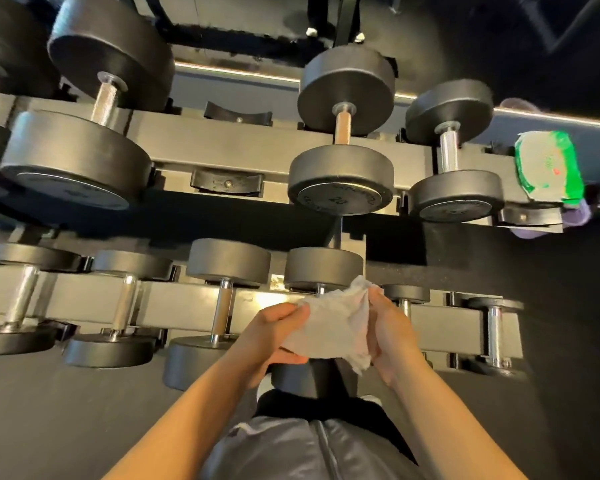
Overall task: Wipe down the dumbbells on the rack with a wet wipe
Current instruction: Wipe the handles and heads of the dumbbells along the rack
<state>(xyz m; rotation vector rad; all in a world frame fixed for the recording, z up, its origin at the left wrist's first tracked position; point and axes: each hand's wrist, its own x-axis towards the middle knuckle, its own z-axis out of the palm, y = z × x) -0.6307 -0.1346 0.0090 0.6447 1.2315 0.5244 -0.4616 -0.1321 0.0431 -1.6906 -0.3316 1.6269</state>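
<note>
I am holding the wet wipe (333,329) stretched between both hands, just above the lower rack tier (177,308); the left hand (274,336) is pinching one edge, the right hand (390,337) gripping the other. I judge I am refolding it between dumbbells. Next I should be bringing it down onto the dumbbell (323,268) directly beneath, wrapping its handle.

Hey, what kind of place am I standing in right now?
Most likely a gym's free-weights area. A two-tier rack holds rows of black dumbbells with chrome handles, above dark flooring. Both hands, left hand and right hand, hold a white wipe.
</note>
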